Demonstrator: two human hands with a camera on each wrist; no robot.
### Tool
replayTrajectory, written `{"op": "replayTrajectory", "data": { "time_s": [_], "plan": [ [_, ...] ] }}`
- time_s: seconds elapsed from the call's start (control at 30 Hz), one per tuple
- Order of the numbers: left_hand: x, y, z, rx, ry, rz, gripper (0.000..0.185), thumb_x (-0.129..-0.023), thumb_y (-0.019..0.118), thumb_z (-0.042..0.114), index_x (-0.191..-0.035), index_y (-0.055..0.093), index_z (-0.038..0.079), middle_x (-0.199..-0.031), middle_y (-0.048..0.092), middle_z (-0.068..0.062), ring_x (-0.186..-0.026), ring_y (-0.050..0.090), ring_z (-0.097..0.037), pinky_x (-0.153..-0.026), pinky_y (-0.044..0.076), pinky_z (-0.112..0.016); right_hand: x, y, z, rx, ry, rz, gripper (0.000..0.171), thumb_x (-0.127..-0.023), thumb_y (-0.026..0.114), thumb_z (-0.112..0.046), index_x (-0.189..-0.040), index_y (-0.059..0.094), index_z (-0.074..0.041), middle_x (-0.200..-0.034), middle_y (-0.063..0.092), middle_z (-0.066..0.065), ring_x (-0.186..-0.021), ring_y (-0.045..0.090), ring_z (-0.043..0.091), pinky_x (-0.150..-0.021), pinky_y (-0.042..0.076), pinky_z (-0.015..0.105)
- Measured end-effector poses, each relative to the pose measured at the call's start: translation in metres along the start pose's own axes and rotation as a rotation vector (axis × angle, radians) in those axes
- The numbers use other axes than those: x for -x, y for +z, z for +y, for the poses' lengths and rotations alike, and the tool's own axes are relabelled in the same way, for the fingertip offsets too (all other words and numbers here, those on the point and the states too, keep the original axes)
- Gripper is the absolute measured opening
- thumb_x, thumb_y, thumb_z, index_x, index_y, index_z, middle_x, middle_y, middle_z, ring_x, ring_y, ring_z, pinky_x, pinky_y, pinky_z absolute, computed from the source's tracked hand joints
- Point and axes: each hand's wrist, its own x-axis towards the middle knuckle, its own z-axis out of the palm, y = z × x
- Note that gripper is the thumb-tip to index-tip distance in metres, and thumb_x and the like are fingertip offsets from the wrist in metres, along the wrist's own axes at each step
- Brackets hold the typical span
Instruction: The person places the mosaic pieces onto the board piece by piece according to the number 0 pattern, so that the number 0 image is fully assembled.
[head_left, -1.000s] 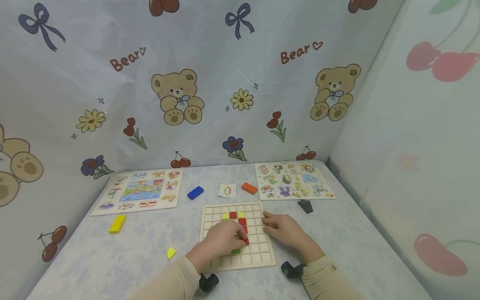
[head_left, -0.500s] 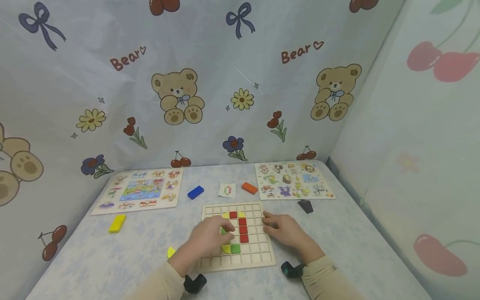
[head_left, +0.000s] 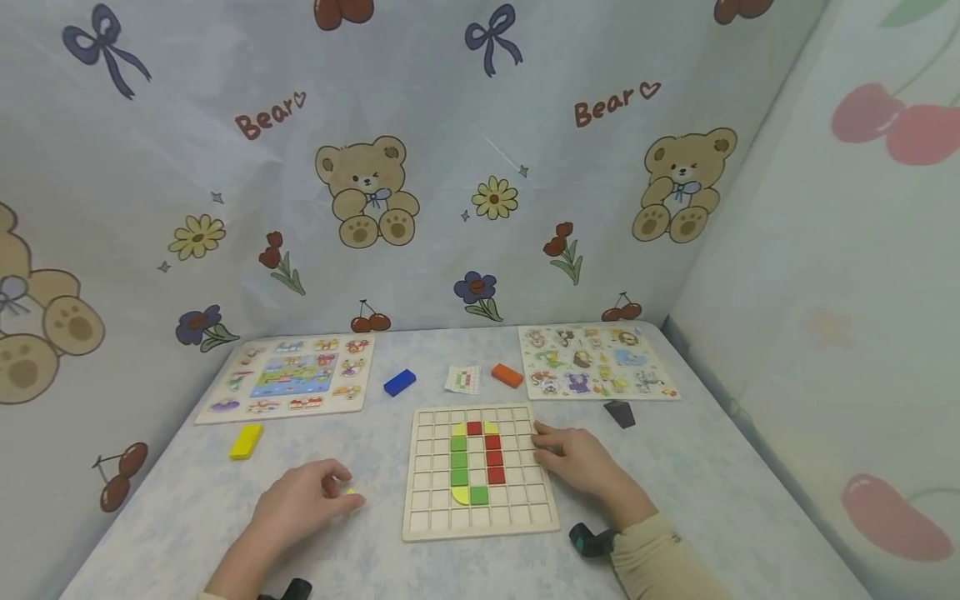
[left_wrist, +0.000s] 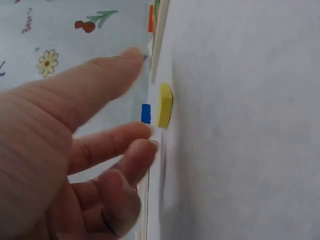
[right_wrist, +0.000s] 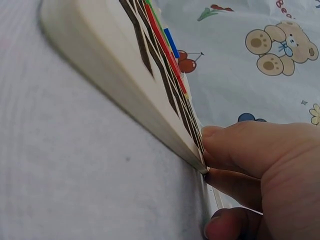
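My left hand [head_left: 306, 504] is over the table left of the grid board, thumb and fingers apart around a small yellow quarter-round piece [left_wrist: 165, 106]. That piece lies on the table, mostly covered by the fingertips in the head view. The square wooden grid board [head_left: 435, 523] carries red squares [head_left: 493, 458], green squares [head_left: 458, 460] and yellow rounded corners [head_left: 461, 496] laid in an oval ring. At the board's right edge, my right hand [head_left: 581, 462] rests its thumb and index fingertips; in the right wrist view they touch the rim by its far corner.
Behind the board are a blue block [head_left: 400, 382], a small pattern card [head_left: 462, 379] and an orange block [head_left: 507, 376]. A yellow block [head_left: 246, 442] lies left, a dark piece [head_left: 620, 413] right. Picture puzzle boards stand back left [head_left: 285, 408] and back right [head_left: 600, 393].
My left hand has moved from the board leftward to the yellow quarter-round piece, uncovering the ring of coloured pieces. My right hand stays at the board's edge. The head view has shifted slightly.
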Motion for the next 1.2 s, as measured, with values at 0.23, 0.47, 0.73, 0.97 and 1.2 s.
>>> {"op": "replayTrajectory", "data": {
  "time_s": [0.23,0.47,0.73,0.97,1.2],
  "plan": [
    [-0.002,0.014,-0.007,-0.004,0.116,0.048,0.026,-0.079,0.089,0.033,-0.099,0.074,0.026,-0.088,0.066,0.011,-0.077,0.057,-0.01,-0.067,0.048,-0.034,0.001,0.0,0.002,-0.016,0.005,0.001,0.033,-0.096,0.072,-0.027,-0.127,0.074,-0.015,-0.149,0.058,-0.001,-0.14,0.052,0.032,-0.113,0.041,0.054],
    [-0.001,0.017,-0.004,-0.027,0.161,0.087,0.029,-0.078,0.089,0.037,-0.102,0.075,0.029,-0.094,0.066,0.013,-0.082,0.058,-0.007,-0.072,0.05,-0.035,0.004,-0.002,0.001,-0.027,-0.002,0.009,0.034,-0.096,0.072,-0.027,-0.128,0.074,-0.014,-0.149,0.058,-0.002,-0.141,0.052,0.031,-0.114,0.041,0.054],
    [0.001,0.018,-0.003,-0.031,0.187,0.12,0.028,-0.083,0.085,0.027,-0.109,0.076,0.031,-0.105,0.068,0.013,-0.073,0.055,-0.008,-0.061,0.047,-0.031,0.004,-0.002,-0.001,-0.033,-0.006,0.003,0.033,-0.097,0.072,-0.026,-0.128,0.074,-0.014,-0.15,0.057,-0.001,-0.141,0.052,0.032,-0.113,0.041,0.054],
    [-0.002,0.023,0.0,-0.07,0.126,0.174,0.05,-0.076,0.086,0.055,-0.114,0.073,0.025,-0.09,0.061,0.008,-0.074,0.053,-0.01,-0.061,0.044,-0.032,0.004,-0.004,-0.003,-0.038,-0.001,-0.005,0.034,-0.097,0.072,-0.026,-0.128,0.073,-0.014,-0.15,0.057,-0.002,-0.141,0.052,0.031,-0.114,0.041,0.054],
    [-0.004,0.03,0.005,-0.078,0.174,0.224,0.031,-0.08,0.086,0.036,-0.107,0.074,0.025,-0.087,0.063,0.01,-0.072,0.055,-0.009,-0.061,0.046,-0.032,0.002,-0.002,0.0,-0.044,-0.005,-0.007,0.034,-0.097,0.072,-0.026,-0.128,0.073,-0.014,-0.151,0.056,-0.002,-0.141,0.051,0.032,-0.114,0.04,0.054]
  ]
}}
